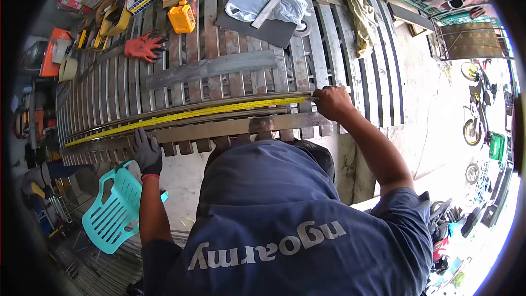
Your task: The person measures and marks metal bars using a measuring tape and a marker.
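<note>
We see the tape measure (189, 119) laid out on the slatted bench (281, 77). Its scale is printed on yellow, but we cannot read the figures. Its long axis runs from just below 9 o'clock to just above 3 o'clock, nearly parallel to the flat strip (211, 131) on its 6 o'clock side.

At 3 o'clock, our right hand (333, 104) is clenched on the tape's end; the fingers hide that end. At 8 o'clock, our left hand (147, 156), gloved in grey, has its fingers extended and released, fingertips at the tape's lower edge; we cannot tell whether they press on it.

Taking directions from the tape's middle, we find the shirt (274, 214) at 5 o'clock, lettered "ngoarmy" upside down; the chair (116, 208) at 7; the red glove (143, 47) and a box (141, 3) with illegible print at 11; and the plastic bag (267, 0) at 1. The dark lens border cuts off the corners.
</note>
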`<state>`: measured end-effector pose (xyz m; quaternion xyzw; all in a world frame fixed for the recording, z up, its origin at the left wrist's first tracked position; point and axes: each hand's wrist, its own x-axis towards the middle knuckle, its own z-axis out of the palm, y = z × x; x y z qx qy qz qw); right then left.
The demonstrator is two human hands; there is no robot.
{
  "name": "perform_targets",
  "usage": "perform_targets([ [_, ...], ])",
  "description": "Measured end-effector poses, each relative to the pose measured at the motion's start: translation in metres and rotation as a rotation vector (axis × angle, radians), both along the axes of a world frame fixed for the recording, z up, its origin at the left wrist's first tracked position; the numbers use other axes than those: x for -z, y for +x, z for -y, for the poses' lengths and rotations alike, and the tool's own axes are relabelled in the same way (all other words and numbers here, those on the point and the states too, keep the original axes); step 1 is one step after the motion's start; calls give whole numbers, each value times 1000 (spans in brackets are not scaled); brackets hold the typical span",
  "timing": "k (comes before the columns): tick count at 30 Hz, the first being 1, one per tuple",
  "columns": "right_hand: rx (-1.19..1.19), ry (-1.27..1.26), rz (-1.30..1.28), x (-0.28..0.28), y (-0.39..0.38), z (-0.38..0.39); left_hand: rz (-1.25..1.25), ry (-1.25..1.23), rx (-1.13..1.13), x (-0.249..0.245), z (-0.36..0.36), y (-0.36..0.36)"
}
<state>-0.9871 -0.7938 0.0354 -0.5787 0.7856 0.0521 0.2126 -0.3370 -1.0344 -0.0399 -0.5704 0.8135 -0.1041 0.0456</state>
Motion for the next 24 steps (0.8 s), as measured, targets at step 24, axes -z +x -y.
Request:
perform_targets([
  [24, 7, 87, 0, 6, -1, -15, 78, 22, -3, -7, 0, -3],
])
